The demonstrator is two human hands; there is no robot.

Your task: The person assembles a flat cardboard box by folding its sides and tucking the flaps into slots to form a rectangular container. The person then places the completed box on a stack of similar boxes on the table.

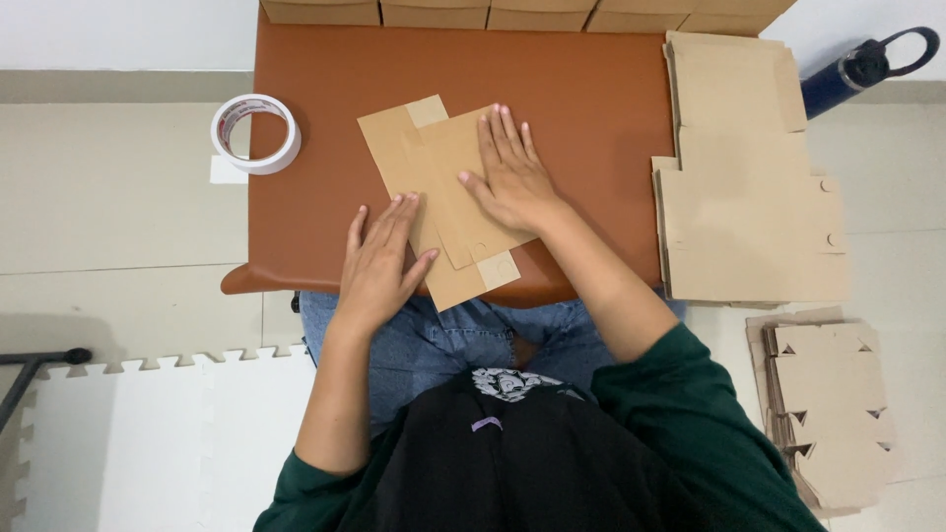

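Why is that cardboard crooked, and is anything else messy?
The cardboard lies askew on the brown table, its lower corner past the front edge, with both hands flat on it: left hand, right hand. The tape roll hangs over the table's left edge.

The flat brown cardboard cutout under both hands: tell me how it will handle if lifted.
The flat brown cardboard cutout looks thin, so probably light. Its folded flaps may swing open once the left hand and right hand release. It likely slides easily on the smooth brown tabletop.
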